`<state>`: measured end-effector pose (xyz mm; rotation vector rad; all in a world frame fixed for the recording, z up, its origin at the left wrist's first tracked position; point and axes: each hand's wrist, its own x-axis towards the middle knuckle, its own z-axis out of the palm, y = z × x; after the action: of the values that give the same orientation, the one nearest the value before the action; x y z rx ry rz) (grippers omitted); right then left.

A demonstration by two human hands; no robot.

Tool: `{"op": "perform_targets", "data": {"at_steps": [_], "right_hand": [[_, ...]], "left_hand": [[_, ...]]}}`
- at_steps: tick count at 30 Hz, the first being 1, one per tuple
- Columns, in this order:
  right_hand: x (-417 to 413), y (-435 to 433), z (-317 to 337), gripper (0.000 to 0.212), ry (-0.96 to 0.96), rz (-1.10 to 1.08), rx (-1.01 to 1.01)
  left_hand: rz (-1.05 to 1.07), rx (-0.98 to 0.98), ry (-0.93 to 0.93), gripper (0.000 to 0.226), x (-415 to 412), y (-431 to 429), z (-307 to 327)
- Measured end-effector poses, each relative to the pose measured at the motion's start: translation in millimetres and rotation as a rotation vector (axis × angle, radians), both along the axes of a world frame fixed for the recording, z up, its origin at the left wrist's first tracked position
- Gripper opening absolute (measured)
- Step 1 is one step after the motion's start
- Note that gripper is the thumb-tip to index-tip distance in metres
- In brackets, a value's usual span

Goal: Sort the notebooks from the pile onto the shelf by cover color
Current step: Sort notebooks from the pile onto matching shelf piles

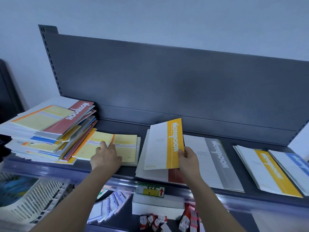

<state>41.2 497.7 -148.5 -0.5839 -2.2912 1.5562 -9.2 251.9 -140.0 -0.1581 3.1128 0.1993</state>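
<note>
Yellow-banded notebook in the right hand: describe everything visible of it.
The yellow-banded notebook is thin, with a white paper cover and a broad yellow band along its right side carrying white lengthwise "Notebook" lettering. The right hand pinches its right edge near the lower corner, holding it tilted, far end raised, above a red-banded notebook on the shelf.

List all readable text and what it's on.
"Notebook": red notebook atop the pile
"Notebook": yellow notebook in the right hand
"Notebook": grey notebook on the shelf
"2": shelf tag, beside a red arrow
Unreadable: pale yellow book title, far-right yellow cover, blue cover, tag handwriting
</note>
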Motion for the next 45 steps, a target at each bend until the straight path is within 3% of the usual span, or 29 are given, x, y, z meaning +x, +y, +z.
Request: {"op": "perform_targets", "data": {"at_steps": [3, 5, 7, 16, 20, 26, 31, 45], "right_hand": [[9.6, 7.3, 5.1, 0.017, 0.007, -0.020, -0.006], [17.0, 15.0, 7.2, 0.016, 0.026, -0.040, -0.022], [25.3, 24.1, 9.7, 0.019, 0.032, -0.049, -0.053], [65.5, 106.2, 26.2, 0.019, 0.064, -0.120, -0.033], [89.7, 164.0, 26.3, 0.014, 0.029, -0.165, 0.091], [126.5, 262.6, 31.4, 0.032, -0.101, -0.132, 0.265], [146.3, 320.0, 33.7, 0.040, -0.254, -0.045, 0.366], [138.3, 373.2, 4.1, 0.023, -0.506, 0.001, 0.710]], "left_hand": [[-0.132, 0.163, 0.103, 0.049, 0.4, 21.3, 7.5], [-0.186, 0.441, 0.027, 0.048, 3.1, 44.5, 15.4], [-0.248, 0.598, -0.079, 0.047, 10.0, 68.3, 21.0], [-0.394, 0.796, -0.125, 0.013, 51.5, 170.1, 39.0], [-0.421, 0.810, -0.121, 0.015, 71.5, 231.6, 36.9], [-0.392, 0.843, -0.113, 0.009, 104.4, 333.4, 24.2], [-0.365, 0.723, -0.095, 0.009, 120.8, 395.1, 9.4], [-0.386, 0.404, 0.006, 0.013, 128.8, 457.6, -13.6]]}}
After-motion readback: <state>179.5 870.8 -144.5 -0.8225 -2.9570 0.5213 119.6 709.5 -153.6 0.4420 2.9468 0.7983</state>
